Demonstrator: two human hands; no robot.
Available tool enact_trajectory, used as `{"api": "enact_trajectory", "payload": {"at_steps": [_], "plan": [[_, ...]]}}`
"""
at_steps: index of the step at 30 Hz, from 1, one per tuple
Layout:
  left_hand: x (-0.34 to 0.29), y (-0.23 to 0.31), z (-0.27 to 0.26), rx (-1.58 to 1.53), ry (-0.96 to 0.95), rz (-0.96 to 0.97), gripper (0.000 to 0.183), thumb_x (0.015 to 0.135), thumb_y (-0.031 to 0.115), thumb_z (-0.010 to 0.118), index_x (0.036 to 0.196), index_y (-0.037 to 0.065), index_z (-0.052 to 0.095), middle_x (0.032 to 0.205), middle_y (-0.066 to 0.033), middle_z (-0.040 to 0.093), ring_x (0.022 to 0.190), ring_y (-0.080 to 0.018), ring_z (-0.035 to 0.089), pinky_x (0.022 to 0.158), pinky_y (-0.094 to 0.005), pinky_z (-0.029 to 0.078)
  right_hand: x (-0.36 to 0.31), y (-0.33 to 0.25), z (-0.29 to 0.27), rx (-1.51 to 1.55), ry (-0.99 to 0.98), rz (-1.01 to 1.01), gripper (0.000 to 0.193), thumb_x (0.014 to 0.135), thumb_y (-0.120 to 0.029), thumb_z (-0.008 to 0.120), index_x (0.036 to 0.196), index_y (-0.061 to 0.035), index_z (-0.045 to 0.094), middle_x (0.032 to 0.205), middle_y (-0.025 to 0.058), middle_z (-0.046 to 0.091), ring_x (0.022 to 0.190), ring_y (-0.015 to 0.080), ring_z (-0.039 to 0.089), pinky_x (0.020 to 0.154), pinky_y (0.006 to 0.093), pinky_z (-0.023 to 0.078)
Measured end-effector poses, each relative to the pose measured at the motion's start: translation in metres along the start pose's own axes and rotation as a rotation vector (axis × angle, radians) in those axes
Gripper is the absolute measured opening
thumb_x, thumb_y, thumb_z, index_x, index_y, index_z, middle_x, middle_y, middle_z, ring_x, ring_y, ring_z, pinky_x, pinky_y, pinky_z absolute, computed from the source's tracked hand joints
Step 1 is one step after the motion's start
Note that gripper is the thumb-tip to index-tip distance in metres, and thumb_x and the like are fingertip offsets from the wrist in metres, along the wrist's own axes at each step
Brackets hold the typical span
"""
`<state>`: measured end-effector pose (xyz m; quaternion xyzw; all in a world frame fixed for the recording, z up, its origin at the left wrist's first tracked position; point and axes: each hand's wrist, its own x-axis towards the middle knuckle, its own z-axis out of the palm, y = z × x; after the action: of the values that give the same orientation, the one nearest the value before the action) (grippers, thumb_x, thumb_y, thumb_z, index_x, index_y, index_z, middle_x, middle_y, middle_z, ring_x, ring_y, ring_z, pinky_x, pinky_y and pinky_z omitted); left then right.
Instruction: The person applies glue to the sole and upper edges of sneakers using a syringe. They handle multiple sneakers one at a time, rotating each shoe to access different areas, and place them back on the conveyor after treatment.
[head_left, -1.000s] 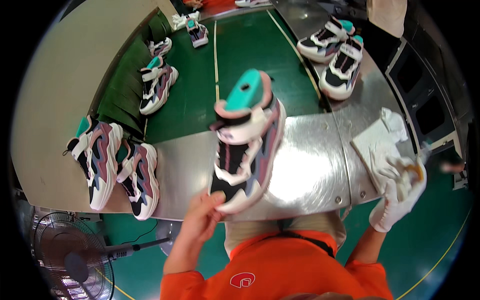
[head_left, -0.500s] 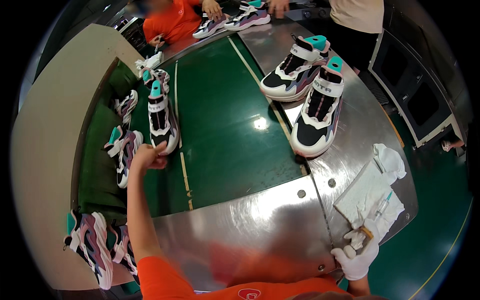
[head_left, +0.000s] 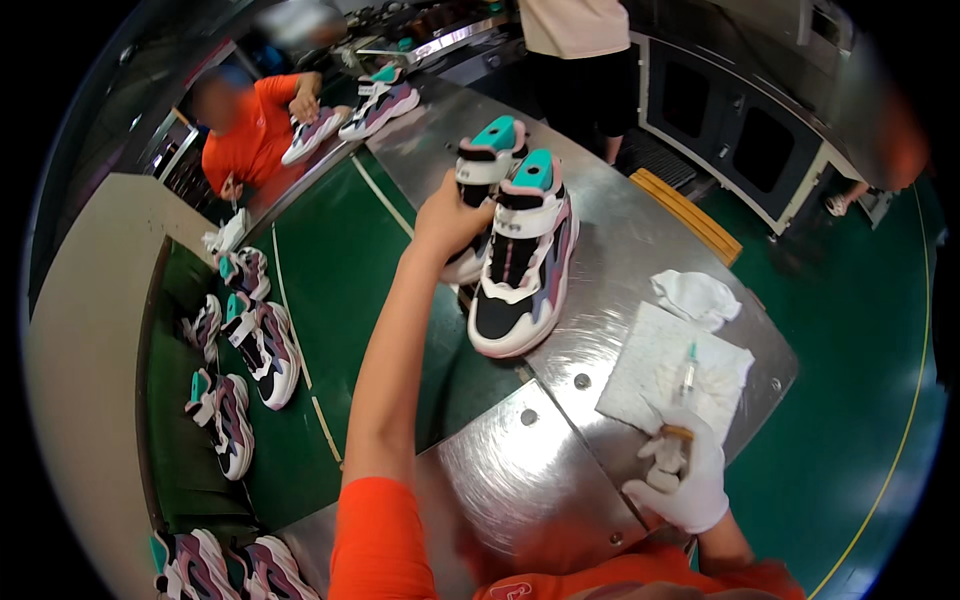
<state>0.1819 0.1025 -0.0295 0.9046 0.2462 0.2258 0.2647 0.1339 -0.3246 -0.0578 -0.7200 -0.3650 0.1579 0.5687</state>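
Note:
Two high-top sneakers with teal pull tabs stand close together on the metal tabletop. My bare left hand is closed on the upper of the farther sneaker, its fingers partly hidden between the pair. The nearer sneaker overlaps it, black toe toward me. At the lower right, my right hand, in a white glove, is closed round the rear of a syringe. A brownish piece shows at its fingers. The syringe's teal tip points away from me, over a white cloth pad.
A crumpled white cloth lies beyond the pad. The metal tabletop borders a green belt. Several sneakers line its left side, including one on the belt. A seated co-worker handles sneakers at the far left; another person stands behind.
My left hand has left the sneaker on the belt and moved right and away, onto the farther sneaker of the pair. The view has shifted right. My right hand still holds the syringe.

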Motion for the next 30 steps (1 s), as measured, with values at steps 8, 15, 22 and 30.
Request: {"api": "enact_trajectory", "payload": {"at_steps": [8,15,22,30], "plan": [[-0.197,0.07,-0.057,0.161,0.077,-0.196,0.065,0.07,0.046,0.075,0.11,0.0,0.051,0.099,-0.02,0.067,0.095,-0.0381,0.064,0.079,-0.0421,0.05,0.012,0.015,0.0,-0.056,0.023,-0.043,0.071,0.063,-0.024,0.085,0.12,-0.0038,0.048,0.092,0.0094,0.06,0.075,0.0179,0.058,0.072,0.0316,0.049],[-0.402,0.143,-0.077,0.085,0.323,-0.443,0.06,0.086,0.037,0.067,0.122,-0.005,0.042,0.098,-0.0278,0.064,0.087,-0.044,0.065,0.074,-0.0435,0.051,0.003,0.007,0.012,0.103,0.024,0.036,0.067,0.063,-0.013,0.081,0.121,-0.003,0.049,0.104,0.0128,0.057,0.094,0.0228,0.056,0.083,0.0327,0.046],[-0.435,0.195,-0.137,0.534,0.121,-0.01,0.038,0.079,0.025,0.075,0.107,0.004,0.06,0.081,-0.0104,0.065,0.066,-0.0273,0.064,0.055,-0.0375,0.047,-0.027,-0.038,-0.018,0.083,-0.033,0.138,0.057,0.07,-0.007,0.077,0.119,-0.0033,0.05,0.09,0.0045,0.057,0.077,0.0157,0.058,0.069,0.0287,0.05],[-0.395,0.147,-0.152,0.342,-0.291,0.223,0.07,0.062,0.03,0.084,0.119,0.003,0.052,0.106,-0.017,0.061,0.099,-0.0352,0.057,0.086,-0.0439,0.043,-0.002,-0.03,-0.031,-0.396,-0.177,0.001,0.051,0.069,-0.02,0.077,0.111,0.0,0.056,0.081,0.0102,0.063,0.074,0.0181,0.063,0.067,0.0319,0.051]]}}
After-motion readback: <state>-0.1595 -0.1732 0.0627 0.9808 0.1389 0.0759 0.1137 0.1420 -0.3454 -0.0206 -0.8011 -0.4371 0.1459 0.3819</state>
